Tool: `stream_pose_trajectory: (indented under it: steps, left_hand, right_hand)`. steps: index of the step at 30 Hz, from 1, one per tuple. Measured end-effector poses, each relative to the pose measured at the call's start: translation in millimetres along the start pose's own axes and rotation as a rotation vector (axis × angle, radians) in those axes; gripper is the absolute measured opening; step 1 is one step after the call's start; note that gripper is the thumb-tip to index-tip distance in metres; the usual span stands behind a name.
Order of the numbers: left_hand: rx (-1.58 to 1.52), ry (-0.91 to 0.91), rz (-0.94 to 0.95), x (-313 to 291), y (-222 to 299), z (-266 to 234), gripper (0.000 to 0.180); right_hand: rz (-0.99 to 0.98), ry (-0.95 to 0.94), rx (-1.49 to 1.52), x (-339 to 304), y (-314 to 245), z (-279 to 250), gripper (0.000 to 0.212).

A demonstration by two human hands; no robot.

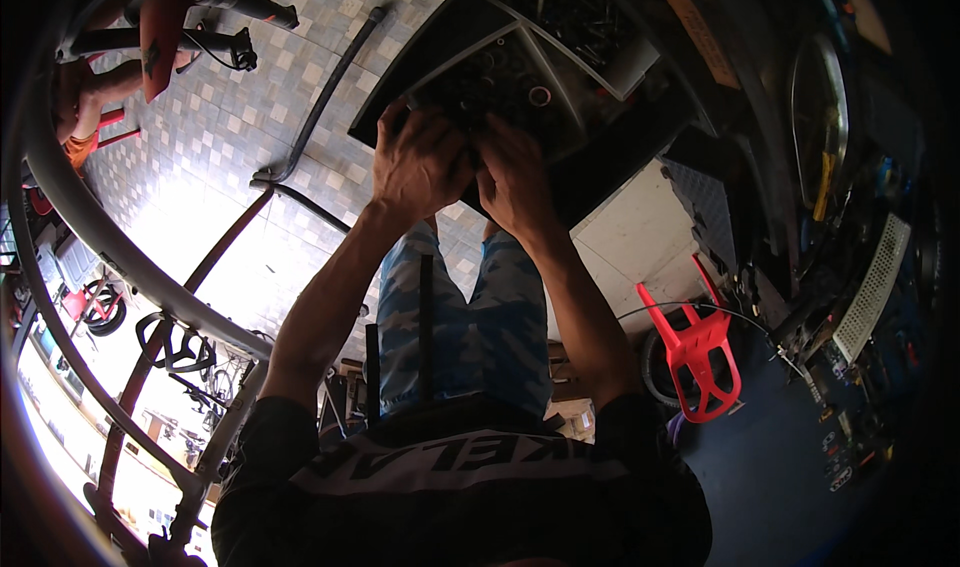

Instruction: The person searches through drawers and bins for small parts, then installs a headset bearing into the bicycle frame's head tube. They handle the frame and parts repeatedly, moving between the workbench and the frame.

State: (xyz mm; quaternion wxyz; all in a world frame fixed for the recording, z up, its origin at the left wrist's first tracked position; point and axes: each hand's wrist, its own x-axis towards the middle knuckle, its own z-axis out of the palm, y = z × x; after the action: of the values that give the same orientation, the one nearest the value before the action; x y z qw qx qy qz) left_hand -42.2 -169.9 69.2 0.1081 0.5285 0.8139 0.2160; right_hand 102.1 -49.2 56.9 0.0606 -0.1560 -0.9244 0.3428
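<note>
The dark small parts (490, 79) lie in the nearer grey-rimmed bin (462, 57), close to the left corner of the dark bench (585, 189). 1 coppery ring (540, 96) lies among them, toward the right wall of the bin. The left hand (422, 159) bends over the bin's near left part, fingers curled down into shadow; the right hand (512, 175) is just beside it, its fingers bent inward too. I cannot tell whether either hand grasps a part, as the fingertips are lost in the dark. A 2nd bin (637, 82), also with small parts, sits beyond the 1st, toward the far edge of the bench. Past the bench's right side are a yellow-handled tool (825, 187) and a perforated metal strip (873, 287). Off the bench's near right edge, a red plastic chair (700, 352) is near a black tyre (657, 372). Patterned tiles (250, 117) cover the floor beyond the left corner
</note>
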Motion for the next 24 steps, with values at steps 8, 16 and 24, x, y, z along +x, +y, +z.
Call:
stream_pose_trajectory:
  steps: [8,16,24]
  left_hand:
    - [0.016,-0.005,0.004,0.1,0.3,-1.1,0.021]
    - [0.003,0.02,-0.002,-0.6,-0.1,1.8,0.02]
    - [0.006,0.015,-0.008,-1.7,-1.1,4.2,0.021]
  right_hand:
    - [0.194,0.135,-0.211,38.8,24.5,5.8,0.058]
    - [0.091,-0.066,-0.21,30.4,21.7,14.2,0.056]
    - [0.29,-0.29,-0.132,34.3,11.2,-6.4,0.045]
